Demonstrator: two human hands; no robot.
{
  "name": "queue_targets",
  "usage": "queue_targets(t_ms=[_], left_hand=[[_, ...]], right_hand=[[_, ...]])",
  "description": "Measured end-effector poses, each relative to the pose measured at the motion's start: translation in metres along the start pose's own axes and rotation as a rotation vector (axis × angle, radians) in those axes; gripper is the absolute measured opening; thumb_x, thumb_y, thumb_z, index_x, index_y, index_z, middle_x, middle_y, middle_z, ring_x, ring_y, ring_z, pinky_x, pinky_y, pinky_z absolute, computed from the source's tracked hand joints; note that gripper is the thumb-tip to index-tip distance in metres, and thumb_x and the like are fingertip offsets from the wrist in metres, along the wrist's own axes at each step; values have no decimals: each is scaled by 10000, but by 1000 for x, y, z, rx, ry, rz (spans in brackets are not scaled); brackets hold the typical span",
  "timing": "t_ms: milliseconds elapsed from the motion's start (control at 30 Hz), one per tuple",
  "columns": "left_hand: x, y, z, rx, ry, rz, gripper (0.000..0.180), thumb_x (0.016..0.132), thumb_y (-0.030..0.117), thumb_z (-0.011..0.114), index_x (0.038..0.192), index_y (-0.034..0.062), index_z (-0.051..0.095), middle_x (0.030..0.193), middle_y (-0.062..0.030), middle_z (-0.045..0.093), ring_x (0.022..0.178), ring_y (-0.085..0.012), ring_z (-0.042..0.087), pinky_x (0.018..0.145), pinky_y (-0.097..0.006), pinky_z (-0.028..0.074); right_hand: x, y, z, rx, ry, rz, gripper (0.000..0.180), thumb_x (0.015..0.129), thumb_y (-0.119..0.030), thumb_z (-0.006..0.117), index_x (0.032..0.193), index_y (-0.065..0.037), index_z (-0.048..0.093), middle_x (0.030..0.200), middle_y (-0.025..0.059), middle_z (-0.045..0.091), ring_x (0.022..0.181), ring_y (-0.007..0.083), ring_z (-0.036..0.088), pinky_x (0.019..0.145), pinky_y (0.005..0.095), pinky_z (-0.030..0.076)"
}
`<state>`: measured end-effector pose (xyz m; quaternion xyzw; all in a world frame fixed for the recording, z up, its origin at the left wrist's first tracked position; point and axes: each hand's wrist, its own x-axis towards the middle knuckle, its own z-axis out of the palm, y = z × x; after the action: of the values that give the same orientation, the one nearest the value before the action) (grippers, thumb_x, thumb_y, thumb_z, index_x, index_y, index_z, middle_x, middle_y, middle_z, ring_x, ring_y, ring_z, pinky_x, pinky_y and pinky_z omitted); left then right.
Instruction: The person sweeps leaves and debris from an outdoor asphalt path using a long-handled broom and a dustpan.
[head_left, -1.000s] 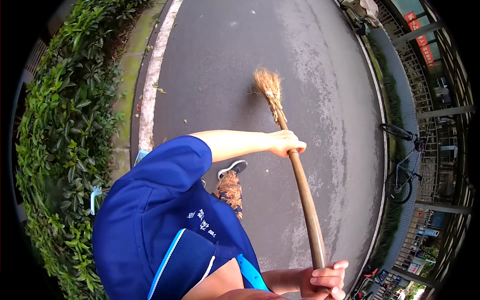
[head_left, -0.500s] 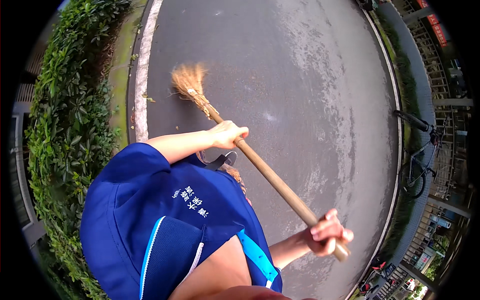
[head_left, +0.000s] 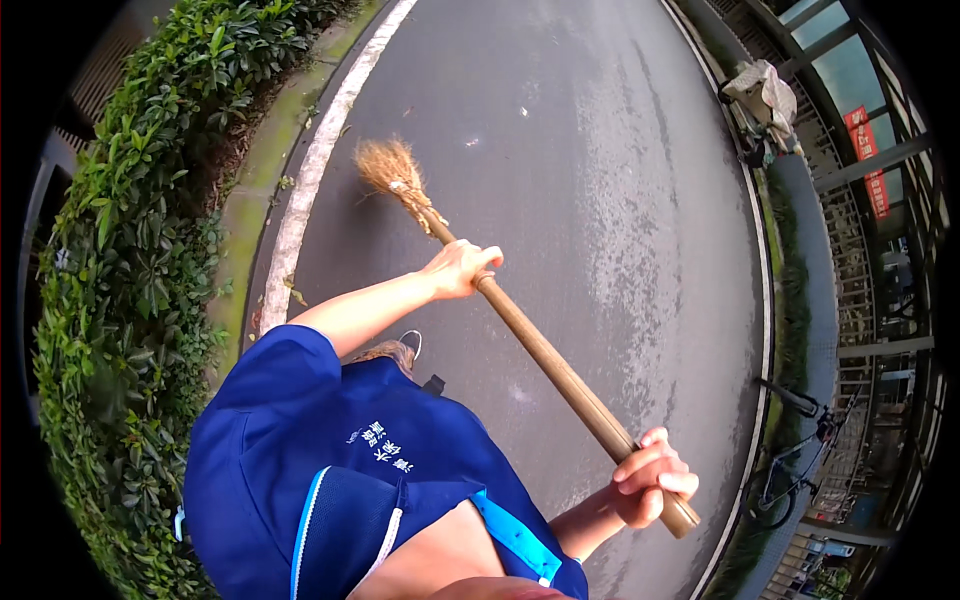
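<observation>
A straw broom [head_left: 545, 348] with a thick wooden handle slants across in front of me. Its bristle head [head_left: 388, 168] is at the far left, over the asphalt beside the white line. My left hand [head_left: 462, 268] is closed round the handle a little behind the bristles, the arm stretched out. Close to the handle's near end, my right hand [head_left: 652, 480] wraps its fingers over the wood, and the butt sticks out past it. I cannot tell whether the bristle tips touch the ground.
The road [head_left: 540, 110] runs ahead, with a white line [head_left: 310, 175] on its left. Beyond that are a mossy kerb [head_left: 250, 210] and a leafy hedge [head_left: 130, 240]. Along the right edge stand a bicycle [head_left: 800, 450], a covered bike [head_left: 765, 100] and a railing [head_left: 850, 230].
I have moved forward along the road; the bicycle on the right now sits lower in view. The bristle head shows slightly lower and sharper. Both hands keep their hold on the broom.
</observation>
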<state>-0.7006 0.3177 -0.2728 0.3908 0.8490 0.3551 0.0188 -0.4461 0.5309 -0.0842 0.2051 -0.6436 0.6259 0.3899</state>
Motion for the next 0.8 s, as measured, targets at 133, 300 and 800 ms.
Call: queue_targets(t_ms=[133, 300, 800], left_hand=[[89, -15, -1, -67, -29, 155, 217, 807, 157, 651, 959, 114, 503, 691, -100, 585, 722, -319, 596, 675, -424, 461], [183, -25, 25, -176, -211, 308, 271, 789, 139, 659, 999, 100, 493, 674, -100, 586, 669, -319, 600, 610, -418, 451], [275, -178, 42, 89, -382, -178, 398, 719, 90, 659, 1065, 139, 469, 675, -151, 599, 726, -402, 593, 614, -487, 438]], right_hand=[[59, 19, 21, -136, 6, -130, 77, 876, -176, 550, 912, -125, 506, 487, -44, 513, 430, 98, 531, 683, 305, 395], [96, 52, 29, -257, -20, -187, 85, 857, -97, 456, 933, -130, 473, 507, -59, 452, 452, 72, 478, 733, 331, 341], [150, 325, -104, 187, 284, 310, 279, 811, -65, 485, 1089, -62, 510, 506, 12, 457, 470, 150, 493, 775, 396, 393]])
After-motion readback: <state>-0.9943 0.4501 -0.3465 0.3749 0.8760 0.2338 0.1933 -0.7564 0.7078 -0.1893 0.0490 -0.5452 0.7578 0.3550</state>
